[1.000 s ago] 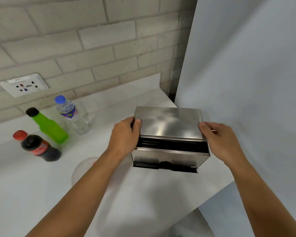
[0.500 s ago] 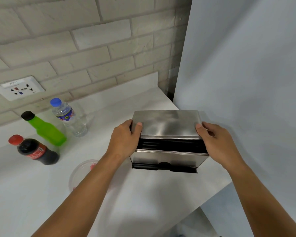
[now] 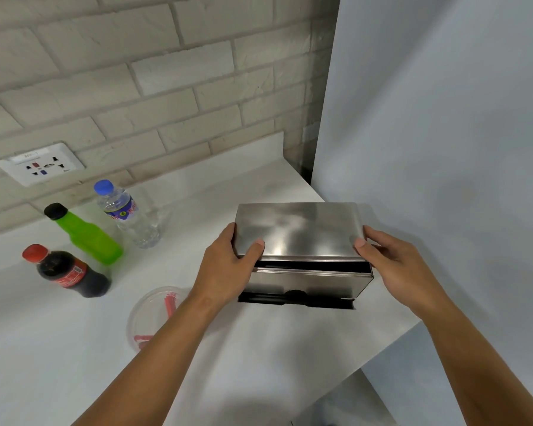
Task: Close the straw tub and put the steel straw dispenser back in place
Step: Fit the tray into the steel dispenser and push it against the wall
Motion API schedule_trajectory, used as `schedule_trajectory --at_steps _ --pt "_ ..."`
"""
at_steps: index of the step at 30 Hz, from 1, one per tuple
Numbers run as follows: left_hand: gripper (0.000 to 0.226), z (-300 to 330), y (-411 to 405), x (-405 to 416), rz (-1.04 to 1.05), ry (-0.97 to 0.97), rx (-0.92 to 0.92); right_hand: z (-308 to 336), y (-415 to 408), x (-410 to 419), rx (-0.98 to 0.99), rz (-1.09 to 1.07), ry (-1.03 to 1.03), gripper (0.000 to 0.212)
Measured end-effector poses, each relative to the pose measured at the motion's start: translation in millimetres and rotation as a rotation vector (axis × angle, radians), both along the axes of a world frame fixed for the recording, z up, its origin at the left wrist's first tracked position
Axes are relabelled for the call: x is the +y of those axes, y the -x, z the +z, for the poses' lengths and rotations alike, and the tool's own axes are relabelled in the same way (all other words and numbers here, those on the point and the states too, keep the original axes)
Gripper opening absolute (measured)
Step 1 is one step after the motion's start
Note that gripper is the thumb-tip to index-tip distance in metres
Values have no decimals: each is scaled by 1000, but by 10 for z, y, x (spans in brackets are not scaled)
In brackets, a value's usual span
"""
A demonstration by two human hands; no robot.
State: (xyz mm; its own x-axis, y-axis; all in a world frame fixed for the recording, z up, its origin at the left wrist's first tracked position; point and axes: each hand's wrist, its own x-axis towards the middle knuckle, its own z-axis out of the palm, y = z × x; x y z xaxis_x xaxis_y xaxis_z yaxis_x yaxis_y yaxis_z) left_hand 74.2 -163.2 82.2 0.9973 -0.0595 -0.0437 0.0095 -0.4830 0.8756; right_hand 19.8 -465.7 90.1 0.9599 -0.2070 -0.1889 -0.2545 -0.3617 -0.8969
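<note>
Seen from the head camera, looking down over two bare forearms at a white counter [image 3: 259,358] that meets a pale brick wall. The steel straw dispenser [image 3: 299,250] sits near the counter's right end, close to a grey side panel [image 3: 443,149]. The left hand [image 3: 225,272] clasps its left end and the right hand [image 3: 394,265] its right end, thumbs on the lid and fingers wrapped round the sides, a two-sided hold that likely keeps the box level while it is slid or set into its spot. The lid stands slightly raised at the front, leaving a dark gap. The straw tub [image 3: 157,315], a clear round container holding red straws, rests just left of the left forearm; whether its cover is on cannot be told. Further left, well apart from the dispenser, stand a cola bottle [image 3: 68,272], a green bottle [image 3: 86,235] and a water bottle [image 3: 126,213], below a wall socket [image 3: 40,164].
</note>
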Motion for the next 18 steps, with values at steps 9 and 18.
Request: schedule_trajectory --at_steps 9,18 --pt "24 -9 111 29 -8 -37 -25 3 141 15 -28 35 -37 40" --pt "31 15 158 49 -37 -79 -48 -148 268 13 7 165 7 92"
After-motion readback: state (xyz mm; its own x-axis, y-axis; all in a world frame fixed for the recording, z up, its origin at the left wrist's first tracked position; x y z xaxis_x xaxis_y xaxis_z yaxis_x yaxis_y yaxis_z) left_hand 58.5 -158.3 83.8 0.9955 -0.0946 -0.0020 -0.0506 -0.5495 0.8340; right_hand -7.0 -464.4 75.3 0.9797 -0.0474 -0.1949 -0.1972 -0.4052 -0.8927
